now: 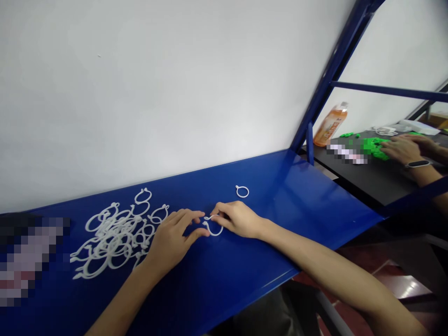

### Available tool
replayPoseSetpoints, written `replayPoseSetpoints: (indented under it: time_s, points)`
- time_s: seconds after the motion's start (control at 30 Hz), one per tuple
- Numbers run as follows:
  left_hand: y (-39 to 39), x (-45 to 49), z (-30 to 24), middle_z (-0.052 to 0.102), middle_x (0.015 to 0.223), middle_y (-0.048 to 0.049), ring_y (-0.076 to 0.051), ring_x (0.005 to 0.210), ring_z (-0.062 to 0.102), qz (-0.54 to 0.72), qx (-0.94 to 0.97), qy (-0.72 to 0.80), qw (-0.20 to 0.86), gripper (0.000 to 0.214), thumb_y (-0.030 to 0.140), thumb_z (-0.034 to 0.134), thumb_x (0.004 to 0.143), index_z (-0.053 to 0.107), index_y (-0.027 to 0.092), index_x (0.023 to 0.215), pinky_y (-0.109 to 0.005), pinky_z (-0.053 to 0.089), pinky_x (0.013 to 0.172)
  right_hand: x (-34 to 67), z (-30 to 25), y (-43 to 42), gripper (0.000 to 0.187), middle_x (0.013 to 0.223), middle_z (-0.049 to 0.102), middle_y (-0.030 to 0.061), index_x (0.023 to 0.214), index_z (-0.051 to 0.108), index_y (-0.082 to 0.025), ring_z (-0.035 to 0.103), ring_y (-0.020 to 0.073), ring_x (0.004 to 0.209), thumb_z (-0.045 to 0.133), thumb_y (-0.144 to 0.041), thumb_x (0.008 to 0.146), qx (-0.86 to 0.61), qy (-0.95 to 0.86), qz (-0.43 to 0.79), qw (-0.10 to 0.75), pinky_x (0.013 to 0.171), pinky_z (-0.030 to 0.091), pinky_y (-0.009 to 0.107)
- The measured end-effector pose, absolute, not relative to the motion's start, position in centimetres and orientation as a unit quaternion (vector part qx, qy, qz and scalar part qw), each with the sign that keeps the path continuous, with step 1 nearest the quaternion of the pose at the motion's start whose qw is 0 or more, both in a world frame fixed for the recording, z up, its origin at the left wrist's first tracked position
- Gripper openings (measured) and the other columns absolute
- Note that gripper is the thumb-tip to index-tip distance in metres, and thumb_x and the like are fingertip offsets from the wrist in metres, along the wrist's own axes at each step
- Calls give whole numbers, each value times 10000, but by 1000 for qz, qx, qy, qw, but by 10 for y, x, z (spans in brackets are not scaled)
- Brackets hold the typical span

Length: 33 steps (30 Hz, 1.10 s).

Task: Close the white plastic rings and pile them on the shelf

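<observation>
An opened white plastic ring (214, 234), with small tabs at its two ends, is between my hands just above or on the blue table. My right hand (241, 218) pinches its upper right side between thumb and fingers. My left hand (177, 233) is at the ring's tabbed ends, thumb and forefinger apart; whether the thumb tip touches the ring I cannot tell. Beyond my right hand lies a single white ring (242, 197) that looks closed. Left of my left hand spreads a tangled pile of similar white rings (114, 245), many with their ends parted.
The blue table (273, 186) runs along a white wall (175, 93). A blue metal frame (327, 70) rises at its right end. Past it, another person's hands (406, 147) handle green pieces (373, 147) on a black table, near an orange bottle (331, 126).
</observation>
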<state>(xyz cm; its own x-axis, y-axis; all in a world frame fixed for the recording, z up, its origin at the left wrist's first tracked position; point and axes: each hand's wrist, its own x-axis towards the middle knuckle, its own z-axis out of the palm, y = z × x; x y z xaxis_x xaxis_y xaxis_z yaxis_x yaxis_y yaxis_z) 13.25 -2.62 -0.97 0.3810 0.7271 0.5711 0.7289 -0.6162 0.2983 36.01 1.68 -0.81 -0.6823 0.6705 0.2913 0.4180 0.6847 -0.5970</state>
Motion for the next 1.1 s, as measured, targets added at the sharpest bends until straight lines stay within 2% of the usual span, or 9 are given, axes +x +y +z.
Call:
replayPoseSetpoints:
  time_s: [0.23, 0.57, 0.77, 0.93, 1.03, 1.1]
  points:
    - [-22, 132, -16, 720, 850, -6, -155, 785, 656, -323, -843, -430, 16, 187, 361, 554, 968, 679, 221, 972, -306, 508, 755, 359, -7, 14, 75, 836, 687, 31, 954, 633, -172, 616, 125, 692, 570, -210, 968, -276, -896, 247, 245, 647, 445, 216]
    - [-29, 137, -7, 719, 739, 18, -135, 683, 617, -326, -856, -385, 118, 255, 253, 491, 1006, 665, 213, 825, -308, 412, 710, 358, -6, 7, 194, 871, 668, 56, 1006, 630, -156, 619, 149, 759, 467, -257, 1030, -205, -914, 220, 271, 696, 488, 248]
    - [-30, 138, -7, 703, 708, 28, -135, 665, 600, -329, -862, -373, 100, 243, 252, 506, 1000, 648, 210, 806, -306, 402, 703, 358, -4, 2, 261, 906, 681, 69, 1059, 648, -148, 636, 152, 785, 433, -296, 1051, -192, -923, 199, 269, 712, 508, 257]
    - [-16, 122, -8, 745, 855, -23, -192, 792, 638, -301, -839, -442, 94, 284, 437, 499, 987, 680, 223, 938, -359, 427, 801, 364, -1, 17, 268, 996, 709, 69, 1106, 678, -179, 660, 157, 876, 466, -330, 1043, -266, -900, 163, 304, 806, 509, 268]
    - [-5, 97, -5, 756, 969, -62, -242, 891, 644, -285, -797, -523, 107, 374, 457, 393, 1010, 681, 219, 1009, -398, 435, 829, 382, -2, 40, 237, 1005, 699, 66, 1068, 710, -201, 648, 165, 880, 511, -322, 1021, -396, -849, 102, 334, 805, 493, 275]
    - [1, 77, -5, 743, 1044, -81, -276, 979, 629, -251, -762, -587, 105, 435, 441, 308, 1020, 670, 206, 1066, -418, 442, 854, 398, -3, 57, 195, 980, 690, 62, 1017, 735, -201, 636, 157, 809, 568, -297, 987, -485, -804, 75, 337, 755, 481, 264]
